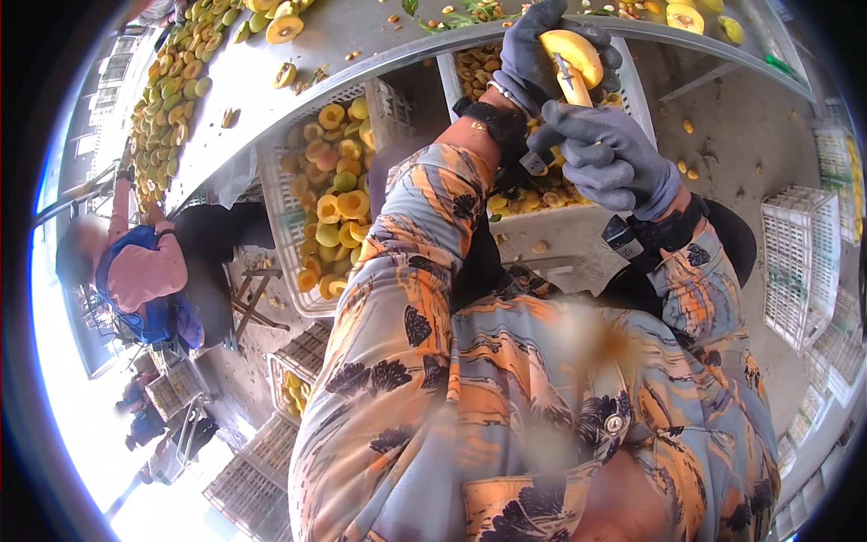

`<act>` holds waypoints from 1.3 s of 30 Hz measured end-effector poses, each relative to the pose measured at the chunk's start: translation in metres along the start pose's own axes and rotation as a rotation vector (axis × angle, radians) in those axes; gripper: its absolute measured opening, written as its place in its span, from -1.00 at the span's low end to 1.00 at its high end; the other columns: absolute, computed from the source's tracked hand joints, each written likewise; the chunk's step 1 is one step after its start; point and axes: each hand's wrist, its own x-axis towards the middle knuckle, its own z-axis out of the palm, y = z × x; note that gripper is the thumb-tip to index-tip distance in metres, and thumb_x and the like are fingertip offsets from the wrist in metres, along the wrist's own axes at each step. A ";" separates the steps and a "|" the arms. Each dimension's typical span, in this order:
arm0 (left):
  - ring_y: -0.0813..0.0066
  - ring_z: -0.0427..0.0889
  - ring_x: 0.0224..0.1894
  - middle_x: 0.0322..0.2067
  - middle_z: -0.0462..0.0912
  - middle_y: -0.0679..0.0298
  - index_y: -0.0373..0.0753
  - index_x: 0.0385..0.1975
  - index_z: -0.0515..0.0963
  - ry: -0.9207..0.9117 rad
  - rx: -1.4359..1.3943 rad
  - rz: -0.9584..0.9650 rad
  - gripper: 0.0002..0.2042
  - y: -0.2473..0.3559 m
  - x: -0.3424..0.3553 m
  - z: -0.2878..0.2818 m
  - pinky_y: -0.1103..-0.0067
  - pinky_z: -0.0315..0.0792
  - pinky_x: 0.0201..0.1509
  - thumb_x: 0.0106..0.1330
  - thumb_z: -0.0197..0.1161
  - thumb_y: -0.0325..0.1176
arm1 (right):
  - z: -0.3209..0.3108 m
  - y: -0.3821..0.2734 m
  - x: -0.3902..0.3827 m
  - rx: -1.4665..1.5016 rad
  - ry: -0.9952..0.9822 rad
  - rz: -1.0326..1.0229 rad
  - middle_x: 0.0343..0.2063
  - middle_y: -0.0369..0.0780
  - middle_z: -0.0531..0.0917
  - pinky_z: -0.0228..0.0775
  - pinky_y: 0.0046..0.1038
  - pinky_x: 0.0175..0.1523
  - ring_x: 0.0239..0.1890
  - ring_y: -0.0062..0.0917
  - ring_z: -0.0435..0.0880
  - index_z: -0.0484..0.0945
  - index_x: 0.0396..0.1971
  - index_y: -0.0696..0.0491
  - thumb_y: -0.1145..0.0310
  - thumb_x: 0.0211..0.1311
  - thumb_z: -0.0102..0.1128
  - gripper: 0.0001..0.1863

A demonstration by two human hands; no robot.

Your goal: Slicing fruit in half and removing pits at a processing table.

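My left hand [526,61], in a grey glove, grips a yellow stone fruit [578,52] above the front edge of the table. My right hand [619,161], gloved alike, is closed around a small pitting knife with a pale orange handle [573,88]. Its metal tip touches the fruit; how deep it goes I cannot tell. Beneath both hands stands a white crate [639,95] with yellow fruit pieces and pits in it, partly hidden by my hands and arms.
Left of my arm, another crate [278,203] holds halved fruit. The metal table [352,36] carries a long heap of fruit [167,126], with scattered pits and leaves. A co-worker in pink [153,271] sits at the left. White crates [799,266] stand at the right.
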 end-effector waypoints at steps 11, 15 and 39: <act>0.36 0.69 -0.39 -0.44 0.70 0.12 -0.48 -0.23 0.62 0.021 0.610 0.280 -0.62 0.014 -0.013 0.027 0.53 0.56 -0.23 0.43 0.07 -0.19 | 0.019 -0.023 -0.010 -0.291 0.323 -0.079 -0.59 -0.34 0.48 0.29 -0.64 -0.75 -0.72 -0.78 0.40 0.56 -0.08 0.23 0.31 0.34 0.19 -0.69; 0.36 0.70 -0.39 -0.43 0.70 0.13 -0.46 -0.29 0.64 0.091 0.645 0.503 -0.69 0.006 -0.003 0.004 0.51 0.58 -0.24 0.36 0.15 -0.27 | 0.002 -0.010 -0.001 -0.271 -0.027 -0.209 -0.64 -0.41 0.38 0.25 -0.71 -0.70 -0.74 -0.81 0.36 0.52 -0.15 0.32 0.44 0.39 0.05 -0.77; 0.30 0.72 -0.26 -0.26 0.71 0.10 -0.41 -0.13 0.59 0.029 1.168 0.801 -0.77 -0.014 0.008 -0.032 0.45 0.62 -0.13 0.32 0.18 -0.41 | -0.006 -0.002 0.002 0.019 0.028 0.036 -0.74 -0.48 0.22 -0.07 -0.69 -0.86 -0.85 -0.86 0.13 0.44 -0.15 0.22 0.54 0.34 -0.14 -0.82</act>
